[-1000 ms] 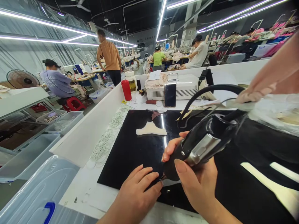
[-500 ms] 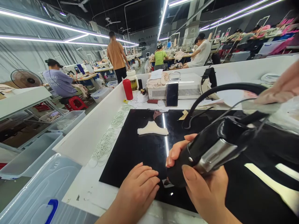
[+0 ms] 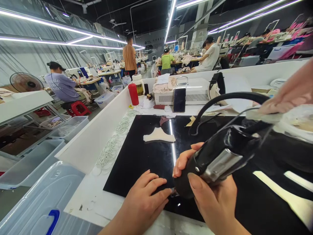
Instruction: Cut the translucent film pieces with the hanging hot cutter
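Observation:
My right hand [image 3: 212, 192] is closed round a black handheld tool [image 3: 210, 163] with a metal lever and a thick black hose, its tip down near the glossy black board [image 3: 137, 163]. My left hand [image 3: 149, 195] lies with fingers outstretched on the board, one fingertip close beside the tool's tip. A small dark piece by that fingertip is too hidden to make out. Farther up the board is a cream shaped fabric piece [image 3: 158, 134]. Larger pale yellow pieces [image 3: 281, 192] rest at the right.
Looped pale cords [image 3: 110, 147] line the left of the white table. At the back are a red cup [image 3: 133, 94], a jar [image 3: 138, 85], a phone [image 3: 179, 100] and a vented white box [image 3: 195, 98]. A blurred hand [image 3: 286, 91] holds the hose at upper right.
My left index finger has stretched right, towards the tool's tip. The tool and my right hand have shifted slightly left. A person in the background has walked farther away.

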A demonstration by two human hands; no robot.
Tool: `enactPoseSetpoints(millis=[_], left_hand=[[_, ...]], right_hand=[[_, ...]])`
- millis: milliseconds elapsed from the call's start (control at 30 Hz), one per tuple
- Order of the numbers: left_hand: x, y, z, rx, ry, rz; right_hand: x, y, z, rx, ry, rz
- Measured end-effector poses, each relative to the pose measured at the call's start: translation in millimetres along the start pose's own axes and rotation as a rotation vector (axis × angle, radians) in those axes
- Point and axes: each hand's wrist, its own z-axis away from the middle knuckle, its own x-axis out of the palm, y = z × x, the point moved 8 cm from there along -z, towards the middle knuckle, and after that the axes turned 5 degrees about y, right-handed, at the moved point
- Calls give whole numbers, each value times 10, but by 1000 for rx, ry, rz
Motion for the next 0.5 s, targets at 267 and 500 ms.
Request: enactPoseSetpoints(millis=[267, 500], left_hand=[[97, -124, -84, -16, -108, 131], [314, -245, -459, 26, -319, 361]], right_hand=[[-342, -111, -169, -51, 221, 38], [-457, -85, -256, -61, 266, 73]])
